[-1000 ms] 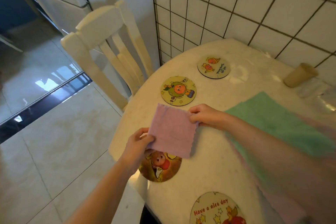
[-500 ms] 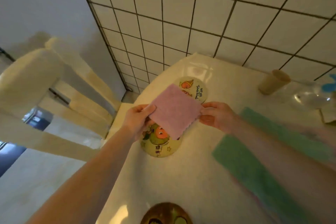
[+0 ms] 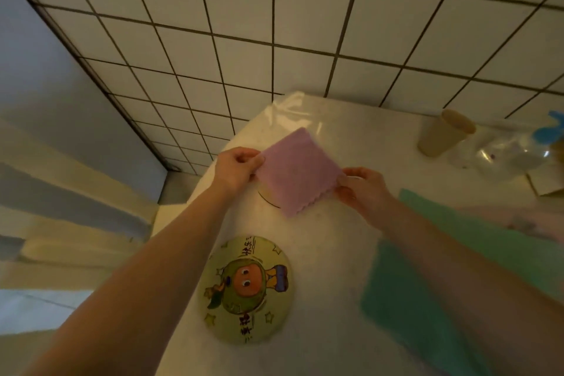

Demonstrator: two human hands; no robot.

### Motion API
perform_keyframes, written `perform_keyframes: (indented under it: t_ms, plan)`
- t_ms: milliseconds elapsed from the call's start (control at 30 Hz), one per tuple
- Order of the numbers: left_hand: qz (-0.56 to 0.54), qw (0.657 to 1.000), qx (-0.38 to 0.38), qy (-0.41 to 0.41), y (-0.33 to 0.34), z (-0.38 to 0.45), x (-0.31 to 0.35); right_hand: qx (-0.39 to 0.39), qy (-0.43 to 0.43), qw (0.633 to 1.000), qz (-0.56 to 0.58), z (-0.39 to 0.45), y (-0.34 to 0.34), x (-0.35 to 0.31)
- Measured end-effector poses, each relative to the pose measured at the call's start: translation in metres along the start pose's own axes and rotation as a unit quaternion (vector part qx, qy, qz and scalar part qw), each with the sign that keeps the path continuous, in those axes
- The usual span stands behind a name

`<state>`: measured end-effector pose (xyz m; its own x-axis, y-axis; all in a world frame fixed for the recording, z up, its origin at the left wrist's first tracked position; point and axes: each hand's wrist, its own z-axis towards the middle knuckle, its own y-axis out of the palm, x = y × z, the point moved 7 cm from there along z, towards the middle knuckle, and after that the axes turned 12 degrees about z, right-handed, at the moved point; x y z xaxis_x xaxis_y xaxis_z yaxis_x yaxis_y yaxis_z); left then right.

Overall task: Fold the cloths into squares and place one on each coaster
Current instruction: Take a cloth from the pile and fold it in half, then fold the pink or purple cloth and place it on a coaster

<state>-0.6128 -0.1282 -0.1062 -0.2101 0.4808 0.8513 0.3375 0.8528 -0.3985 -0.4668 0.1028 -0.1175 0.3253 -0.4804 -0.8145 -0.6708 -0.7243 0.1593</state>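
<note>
White tiles with dark grout fill the wall behind our pale table, and we count our things as they show. Two hands are up: our left hand pinches one corner of the pink cloth between thumb and fingers, our right hand pinches the opposite corner, fingers clamped on the fabric at both ends. One pink cloth, then, folded to a square and turned like a diamond, its near edges scalloped, held over the far part of the table near the wall. Under its near-left edge we catch a thin curved rim, likely a coaster; most of it is hidden, and we cannot tell if the cloth touches it. One coaster lies fully in view, nearer to us, between our forearms, round, yellow-green, printed with a cartoon figure, bare of any cloth. One green cloth lies spread flat to the right, partly under our right forearm. At the far right we count one tan cup lying tilted, and just beside it one clear plastic bottle on its side, blurred. Left of the table, pale chair slats show, smeared by motion.
</note>
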Motion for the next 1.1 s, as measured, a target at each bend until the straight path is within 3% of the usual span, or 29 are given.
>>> perform_keyframes:
  t_ms: [167, 333, 533, 667, 833, 1000, 1100]
  plan:
    - [0.153, 0.986, 0.041, 0.044, 0.007, 0.016, 0.003, 0.080, -0.041, 0.988, -0.127, 0.023, -0.010, 0.004]
    - [0.229, 0.969, 0.072, 0.063, 0.006, 0.015, -0.001, 0.098, -0.087, 0.959, -0.251, 0.026, -0.007, -0.002]
    - [0.276, 0.954, 0.110, 0.049, -0.009, -0.001, -0.004, 0.037, -0.200, 0.878, -0.434, -0.008, -0.015, -0.019]
    - [0.312, 0.935, 0.120, 0.121, -0.007, -0.043, 0.005, -0.030, -0.268, 0.839, -0.472, -0.059, -0.054, -0.013]
    - [0.339, 0.913, 0.064, 0.218, 0.047, -0.128, 0.017, -0.053, -0.327, 0.803, -0.495, -0.118, -0.119, 0.001]
    - [0.366, 0.878, -0.041, 0.306, 0.131, -0.226, 0.015, -0.063, -0.318, 0.791, -0.519, -0.169, -0.191, 0.025]
    - [0.408, 0.845, -0.104, 0.329, 0.180, -0.271, 0.004, -0.079, -0.347, 0.747, -0.562, -0.202, -0.221, 0.041]
